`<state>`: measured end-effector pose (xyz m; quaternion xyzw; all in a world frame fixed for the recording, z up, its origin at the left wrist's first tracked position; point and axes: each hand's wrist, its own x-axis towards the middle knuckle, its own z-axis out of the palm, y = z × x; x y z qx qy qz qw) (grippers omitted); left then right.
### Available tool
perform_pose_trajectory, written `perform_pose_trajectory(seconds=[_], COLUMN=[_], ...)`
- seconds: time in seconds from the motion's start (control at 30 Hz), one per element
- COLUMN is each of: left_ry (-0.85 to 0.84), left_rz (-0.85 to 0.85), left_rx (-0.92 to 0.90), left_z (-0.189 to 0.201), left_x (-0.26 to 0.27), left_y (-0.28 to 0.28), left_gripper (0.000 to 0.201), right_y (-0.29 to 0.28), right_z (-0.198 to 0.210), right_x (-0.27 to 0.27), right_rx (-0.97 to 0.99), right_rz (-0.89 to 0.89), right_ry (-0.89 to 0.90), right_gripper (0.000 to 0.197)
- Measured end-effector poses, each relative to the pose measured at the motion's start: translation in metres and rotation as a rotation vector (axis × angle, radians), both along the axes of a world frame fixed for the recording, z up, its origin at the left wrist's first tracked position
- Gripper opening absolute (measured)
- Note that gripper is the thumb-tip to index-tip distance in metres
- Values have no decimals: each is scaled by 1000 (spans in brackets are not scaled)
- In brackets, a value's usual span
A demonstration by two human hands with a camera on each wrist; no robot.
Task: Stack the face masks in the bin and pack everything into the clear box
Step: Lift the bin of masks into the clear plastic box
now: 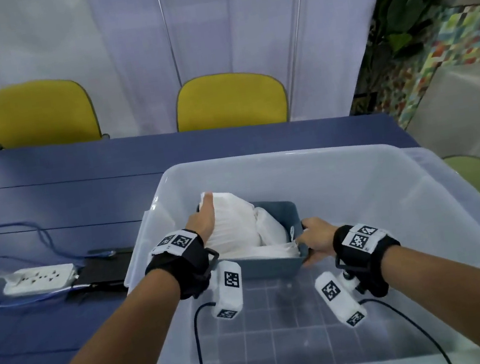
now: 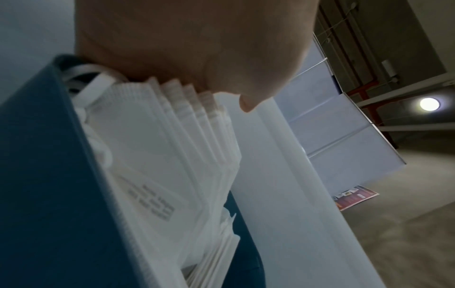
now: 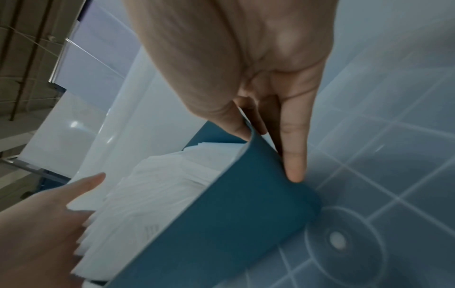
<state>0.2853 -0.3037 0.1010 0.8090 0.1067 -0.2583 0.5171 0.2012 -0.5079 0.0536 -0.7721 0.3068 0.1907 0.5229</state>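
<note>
Inside the clear box (image 1: pixel 340 173), which stood toward the right end of the blue worktop (image 1: pixel 47 192), a blue-grey bin (image 1: pixel 276 265) packed with white face masks (image 1: pixel 239 225) was being set down. The bin sat against the box's left wall, at or just above the gridded floor; whether it had fully landed could not be told. The left hand (image 1: pixel 204 215) lay flat, fingers straight, on the tall bundle of masks at the bin's left end, pressing it. The right hand (image 1: pixel 315 237) pinched the bin's right-hand rim, thumb inside the wall and fingers down the outside, as the right wrist view showed.

To finish this step well, the person would probably do best to keep the bin level, seat it flat on the box floor, and release the rim only once the bin rested steadily. Holding the left palm on the masks until then should keep the upright bundle from springing out.

The bin's long axis ran left to right, roughly parallel to the worktop's near edge, its opening facing up. The masks on the left stood on edge, leaning right; others lay flatter along the bin's near side.
</note>
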Motion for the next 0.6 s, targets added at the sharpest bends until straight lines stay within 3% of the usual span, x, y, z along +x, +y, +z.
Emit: perform_pose_trajectory(seconds=[0.07, 0.2, 0.33, 0.47, 0.6], left_ry=[-17, -28, -67, -122, -400], left_rz=[24, 60, 71, 91, 147], left_rx=[28, 91, 122, 148, 73], left_z=[-4, -17, -21, -11, 17], left_x=[5, 11, 11, 5, 5], left_y=[1, 2, -1, -6, -7], left_gripper=[79, 77, 76, 73, 50], right_y=[5, 11, 14, 11, 7], right_z=[-4, -8, -11, -9, 16], right_x=[2, 3, 2, 3, 2], right_rx=[39, 75, 136, 144, 120], right_rz=[-17, -49, -106, -88, 29], right_ry=[-2, -4, -19, 9, 12], right_gripper=[14, 6, 19, 14, 10])
